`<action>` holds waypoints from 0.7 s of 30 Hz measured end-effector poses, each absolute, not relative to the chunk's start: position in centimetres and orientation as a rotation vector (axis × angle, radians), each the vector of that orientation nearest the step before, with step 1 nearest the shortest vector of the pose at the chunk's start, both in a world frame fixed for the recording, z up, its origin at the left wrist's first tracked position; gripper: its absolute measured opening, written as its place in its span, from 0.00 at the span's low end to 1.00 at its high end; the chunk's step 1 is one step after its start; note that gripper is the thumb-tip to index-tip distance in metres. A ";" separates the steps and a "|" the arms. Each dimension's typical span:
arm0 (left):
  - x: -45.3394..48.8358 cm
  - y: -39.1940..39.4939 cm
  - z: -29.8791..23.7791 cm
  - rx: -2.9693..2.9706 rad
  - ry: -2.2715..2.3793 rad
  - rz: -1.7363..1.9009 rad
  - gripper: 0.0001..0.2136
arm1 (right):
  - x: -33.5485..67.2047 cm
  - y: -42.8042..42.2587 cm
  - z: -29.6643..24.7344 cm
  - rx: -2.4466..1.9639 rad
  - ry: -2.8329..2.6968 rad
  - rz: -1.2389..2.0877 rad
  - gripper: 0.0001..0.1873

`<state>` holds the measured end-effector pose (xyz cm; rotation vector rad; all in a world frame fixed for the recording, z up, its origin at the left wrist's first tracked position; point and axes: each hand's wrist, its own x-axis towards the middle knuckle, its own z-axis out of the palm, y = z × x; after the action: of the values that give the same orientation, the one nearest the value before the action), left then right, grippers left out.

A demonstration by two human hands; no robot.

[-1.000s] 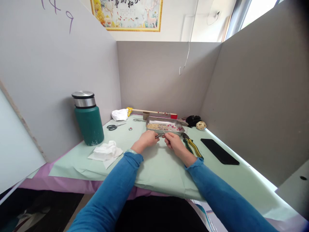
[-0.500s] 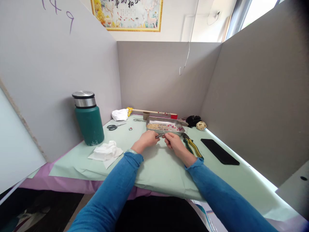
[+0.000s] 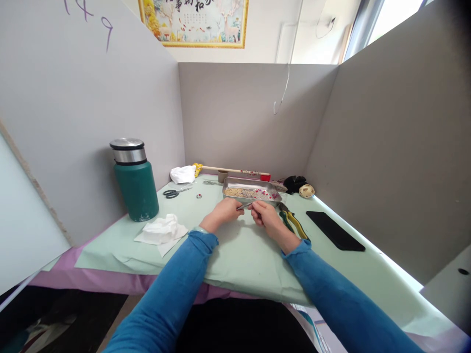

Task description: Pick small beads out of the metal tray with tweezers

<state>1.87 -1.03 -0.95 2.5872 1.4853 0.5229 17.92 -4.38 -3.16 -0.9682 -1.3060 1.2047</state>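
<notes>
My left hand (image 3: 225, 211) is closed around slim metal tweezers (image 3: 244, 206), whose tips point toward my other hand. Finger and thumb of my right hand (image 3: 265, 214) are pinched together by those tips; whatever they hold is too small to make out. Just beyond both hands sits a metal tray (image 3: 250, 182) with beads (image 3: 241, 192) in it, tan on the left, red and pale on the right. Pliers (image 3: 292, 220) with green and yellow handles lie beside my right wrist.
Left of my hands are a green bottle (image 3: 136, 189), a crumpled tissue (image 3: 164, 230), scissors (image 3: 176, 193) and a small round beaded piece (image 3: 199, 196). A black phone-like slab (image 3: 334, 230) lies right. A wooden stick (image 3: 224, 170) and a red box (image 3: 265, 177) are behind the tray.
Both hands stay in nearly the same place over the table. The fingers of my right hand shift very slightly at the tweezers' tips.
</notes>
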 end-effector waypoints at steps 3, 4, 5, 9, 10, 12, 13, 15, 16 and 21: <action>1.9 -1.2 -0.6 2.544 1.438 0.527 0.11 | 18.0 -4.4 -3.0 -0.919 -1.311 1.215 0.17; 1.9 -1.3 -0.6 2.523 1.421 0.530 0.11 | 18.1 -4.4 -3.0 -0.901 -1.313 1.224 0.17; 1.9 -1.3 -0.5 2.499 1.403 0.530 0.11 | 18.1 -4.4 -2.9 -0.885 -1.314 1.232 0.18; 1.8 -1.3 -0.6 2.469 1.355 0.543 0.12 | 18.1 -4.4 -2.9 -0.881 -1.322 1.228 0.18; 1.8 -1.2 -0.6 2.486 1.371 0.554 0.11 | 18.1 -4.4 -2.9 -0.894 -1.327 1.216 0.17; 1.9 -1.1 -0.7 2.525 1.427 0.575 0.10 | 18.0 -4.4 -3.0 -0.929 -1.331 1.193 0.17; 1.9 -1.1 -0.8 2.540 1.456 0.576 0.10 | 18.0 -4.3 -3.1 -0.946 -1.330 1.186 0.16; 1.9 -1.1 -0.8 2.560 1.492 0.567 0.09 | 17.9 -4.3 -3.1 -0.967 -1.326 1.180 0.16; 1.9 -1.1 -0.9 2.567 1.500 0.561 0.09 | 17.9 -4.3 -3.1 -0.971 -1.325 1.180 0.17; 1.9 -1.0 -1.1 2.586 1.527 0.565 0.10 | 17.9 -4.3 -3.1 -0.984 -1.318 1.176 0.17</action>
<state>1.90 -0.96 -1.06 2.5859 1.5273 0.5655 17.86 -4.30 -3.14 -0.9843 -1.3185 1.1763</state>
